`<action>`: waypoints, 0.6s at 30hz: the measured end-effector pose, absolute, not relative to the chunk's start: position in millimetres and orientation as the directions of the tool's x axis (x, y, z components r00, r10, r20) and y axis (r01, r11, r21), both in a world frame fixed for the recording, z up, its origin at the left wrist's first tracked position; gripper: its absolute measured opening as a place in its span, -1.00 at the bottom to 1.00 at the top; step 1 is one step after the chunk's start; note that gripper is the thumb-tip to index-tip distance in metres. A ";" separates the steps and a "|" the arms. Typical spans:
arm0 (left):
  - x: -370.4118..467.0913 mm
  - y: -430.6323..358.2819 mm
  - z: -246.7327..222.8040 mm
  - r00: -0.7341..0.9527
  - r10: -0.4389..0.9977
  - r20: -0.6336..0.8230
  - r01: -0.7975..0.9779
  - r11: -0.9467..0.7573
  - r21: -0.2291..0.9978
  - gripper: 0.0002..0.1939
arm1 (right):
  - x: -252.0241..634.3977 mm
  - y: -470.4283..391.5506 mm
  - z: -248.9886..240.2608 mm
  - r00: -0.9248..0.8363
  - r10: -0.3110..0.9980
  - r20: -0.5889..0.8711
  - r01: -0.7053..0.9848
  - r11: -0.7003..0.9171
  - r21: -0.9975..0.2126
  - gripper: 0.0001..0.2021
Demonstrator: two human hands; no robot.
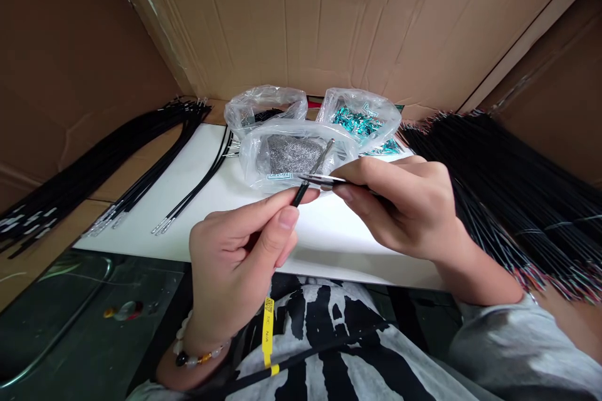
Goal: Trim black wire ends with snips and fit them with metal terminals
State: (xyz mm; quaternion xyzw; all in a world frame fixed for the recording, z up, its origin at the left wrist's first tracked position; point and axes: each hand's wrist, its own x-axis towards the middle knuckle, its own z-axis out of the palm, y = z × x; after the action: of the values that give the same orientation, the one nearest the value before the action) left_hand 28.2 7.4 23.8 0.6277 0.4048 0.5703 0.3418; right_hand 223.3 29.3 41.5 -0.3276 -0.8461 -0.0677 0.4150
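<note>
My left hand (pixel 242 250) pinches a black cable (pixel 299 194) between thumb and fingers, close to its end. From the black jacket a silvery, shiny end section (pixel 323 158) points up and to the right. My right hand (pixel 404 203) grips tweezers (pixel 322 180) with dark handles and slim metal tips. Those tips lie across the cable where the jacket meets the silvery part; whether they squeeze it, I cannot tell. Over my lap runs a black cable length (pixel 320 351) carrying a yellow tag (pixel 268 329).
Behind my hands, on the white board (pixel 226 200), stand a plastic bag of small silvery pieces (pixel 296 153), a bag of teal foil pieces (pixel 355 122) and another clear bag (pixel 266 103). Black cable bundles lie left (pixel 136 144) and right (pixel 517 182). Cardboard walls (pixel 301 25) surround the board.
</note>
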 end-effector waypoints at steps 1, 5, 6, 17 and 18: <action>28.6 7.1 24.5 0.015 0.898 0.440 0.126 -0.438 0.890 -0.75 | 223.2 28.8 40.7 -0.441 0.511 0.738 0.619 0.769 -0.162 -0.80; 29.3 6.0 26.9 0.011 0.902 0.432 0.141 -0.430 0.892 -0.77 | 224.0 29.8 38.5 -0.438 0.531 0.726 0.601 0.773 -0.203 -0.82; 29.1 5.9 26.9 0.013 0.903 0.429 0.142 -0.426 0.894 -0.77 | 224.7 31.0 38.6 -0.445 0.530 0.722 0.588 0.781 -0.211 -0.83; 24.3 10.2 19.1 0.064 0.919 0.388 0.046 -0.391 0.919 -0.73 | 225.6 38.9 39.8 -0.428 0.411 0.805 0.527 0.837 -0.147 -0.80; 24.4 9.9 19.0 0.054 0.920 0.388 0.046 -0.391 0.919 -0.73 | 224.2 38.2 38.9 -0.423 0.408 0.809 0.550 0.825 -0.129 -0.80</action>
State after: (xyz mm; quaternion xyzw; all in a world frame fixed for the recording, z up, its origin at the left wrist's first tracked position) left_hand 24.4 9.9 19.0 0.6140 0.3930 0.5643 0.3874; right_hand 224.2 38.2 38.9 -0.2851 -0.8399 -0.0780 0.4552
